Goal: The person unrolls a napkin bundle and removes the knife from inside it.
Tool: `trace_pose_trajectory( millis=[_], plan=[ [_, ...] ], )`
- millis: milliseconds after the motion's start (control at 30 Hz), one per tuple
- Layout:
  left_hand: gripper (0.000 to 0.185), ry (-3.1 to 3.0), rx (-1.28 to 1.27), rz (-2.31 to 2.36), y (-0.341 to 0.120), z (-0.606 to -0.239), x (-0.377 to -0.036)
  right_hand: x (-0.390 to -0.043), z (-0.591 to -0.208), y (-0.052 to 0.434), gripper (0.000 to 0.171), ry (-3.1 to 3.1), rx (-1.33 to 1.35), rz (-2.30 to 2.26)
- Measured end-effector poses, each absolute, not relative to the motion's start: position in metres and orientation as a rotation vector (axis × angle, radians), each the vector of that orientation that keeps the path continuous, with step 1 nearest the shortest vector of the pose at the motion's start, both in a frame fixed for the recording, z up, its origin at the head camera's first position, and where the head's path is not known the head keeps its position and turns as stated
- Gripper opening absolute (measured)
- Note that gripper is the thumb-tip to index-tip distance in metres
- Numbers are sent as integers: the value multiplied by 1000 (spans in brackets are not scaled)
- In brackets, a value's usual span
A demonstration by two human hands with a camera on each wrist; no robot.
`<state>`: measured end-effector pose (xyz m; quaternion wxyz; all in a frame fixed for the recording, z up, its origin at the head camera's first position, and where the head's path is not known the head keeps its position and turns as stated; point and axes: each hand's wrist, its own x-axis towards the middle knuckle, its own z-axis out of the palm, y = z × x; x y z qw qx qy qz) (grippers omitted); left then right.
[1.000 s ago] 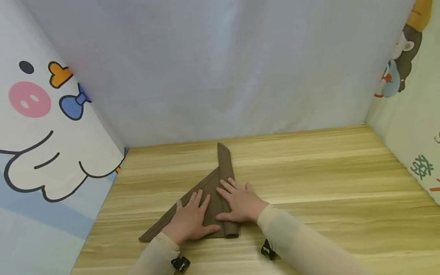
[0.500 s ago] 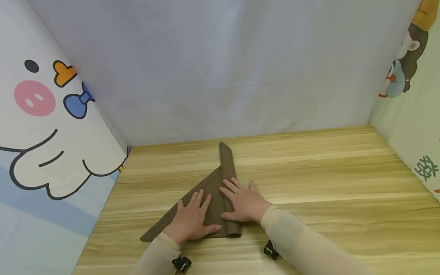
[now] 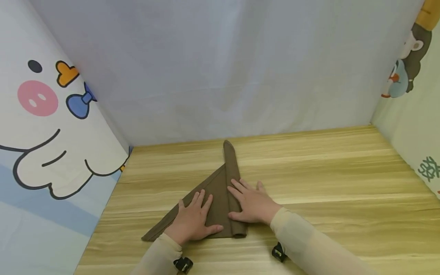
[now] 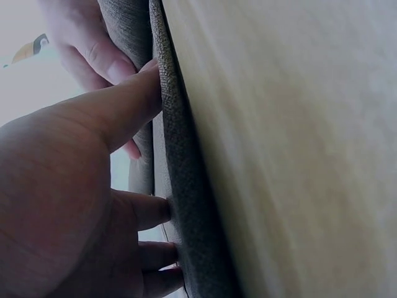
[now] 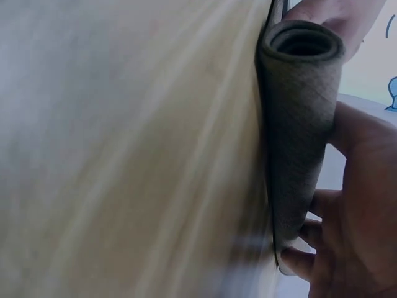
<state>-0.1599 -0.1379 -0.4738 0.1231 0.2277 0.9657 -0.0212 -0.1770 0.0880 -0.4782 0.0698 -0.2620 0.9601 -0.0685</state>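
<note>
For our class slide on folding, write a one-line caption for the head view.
Two hands, left hand and right hand, press flat on a brown cloth, partly rolled, on a wooden table.

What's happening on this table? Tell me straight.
A person is rolling a brown triangular cloth napkin on a light wooden table. The right hand lies flat on the rolled-up edge, a tube running from the near edge toward the far tip. The left hand presses flat on the unrolled part of the cloth beside it. Both wear pale long sleeves.

one brown cloth (image 3: pixel 216 194); two hands; one table (image 3: pixel 326 183)
</note>
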Motion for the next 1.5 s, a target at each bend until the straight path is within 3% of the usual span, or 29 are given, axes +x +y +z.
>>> trace_pose_trajectory(
  millis=[1500],
  plan=[
    [99,2851,693,-46,-138,-474,-158,-172,-476,144,74,2808,-751,-497]
  ],
)
